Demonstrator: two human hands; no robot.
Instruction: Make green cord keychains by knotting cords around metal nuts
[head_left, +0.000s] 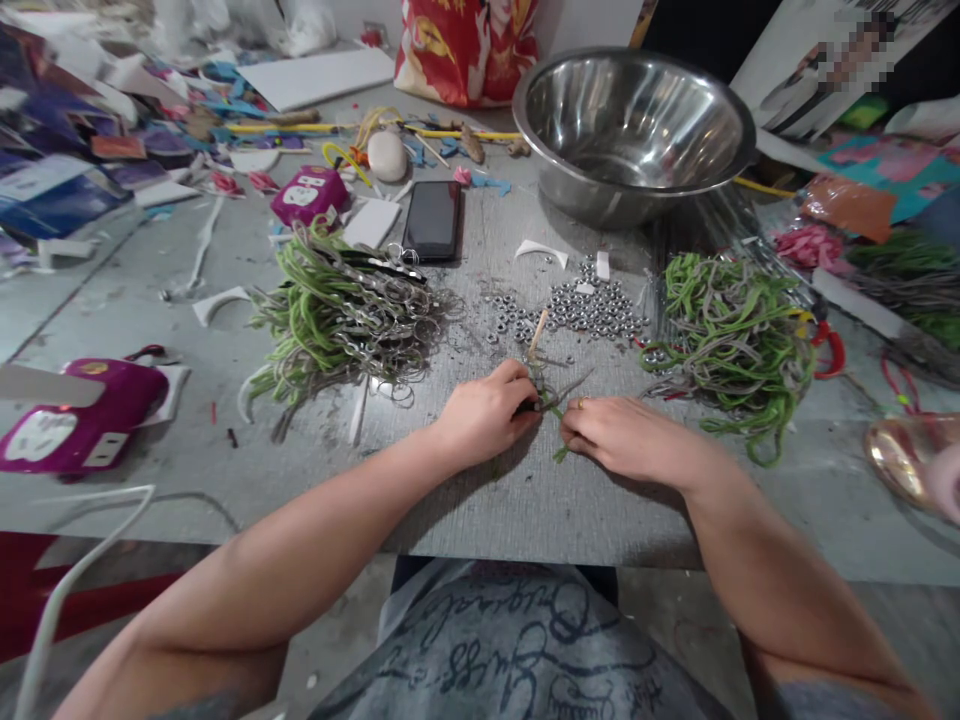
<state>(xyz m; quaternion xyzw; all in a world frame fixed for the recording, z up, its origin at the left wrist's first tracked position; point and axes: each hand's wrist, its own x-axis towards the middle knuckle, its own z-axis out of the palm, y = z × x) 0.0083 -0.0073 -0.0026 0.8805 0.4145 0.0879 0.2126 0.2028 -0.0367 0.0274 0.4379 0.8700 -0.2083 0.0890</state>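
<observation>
Nearest is the person's grey T-shirt with dark script lettering (525, 650), close against the grey table (480, 520). Two bare hands meet there. The left hand (487, 412) is curled tight on a slim, pointed grey tool (571, 388), partly hidden. The right hand (619, 435) pinches a short green fabric cord (561, 453) from the other side, probably to steady it. One pale wooden stick (538, 332) stands just beyond the fingers.

Two tangled green-and-grey cord bundles (311, 320) (739, 335) flank the hands, likely so either arm can reach one. Small silver metal nuts (596, 308), too many to count, lie straight ahead, presumably for easy picking. Behind sit one shiny steel bowl (622, 205) and one black phone (433, 220).
</observation>
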